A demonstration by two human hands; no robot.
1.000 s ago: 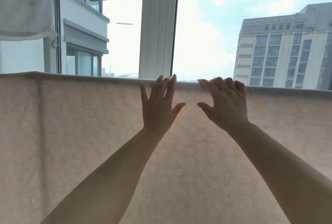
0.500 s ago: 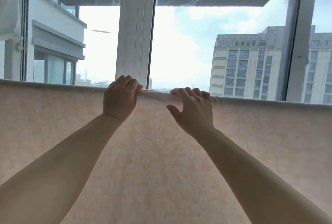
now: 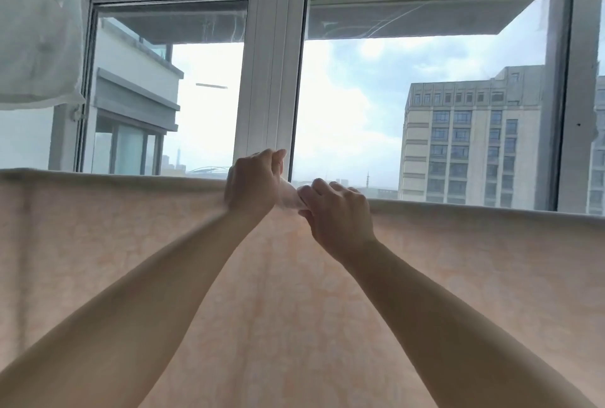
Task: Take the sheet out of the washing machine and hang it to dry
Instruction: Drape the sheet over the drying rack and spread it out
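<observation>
Draped over a line or rail hidden under its fold, peach patterned sheet (image 3: 137,230) hanging flat across the full width of the head view, top edge running left to right in front of the window frame (image 3: 273,57). Long axis horizontal, straight ahead of both raised forearms and slightly above them. Left hand (image 3: 252,183) and right hand (image 3: 339,211) close together at the middle of that top edge, almost touching, each with fingers curled over the fold and pinching a small gathered bunch of cloth between them; left knuckles riding a little higher than right. Blurred at the pinch, so exact finger placement not clear. Equal reach on both sides, neither hand noticeably nearer the fabric. Long stretches of edge lying free to either side, well away from the grip. Judged from this: hanging largely done, with spreading or smoothing along the edge the likely step in hand, any next pull needing to run sideways along the axis, outward from the centre, not downward. White cloth (image 3: 36,31) hanging at upper left; pale high-rise (image 3: 471,142) beyond the glass at right.
</observation>
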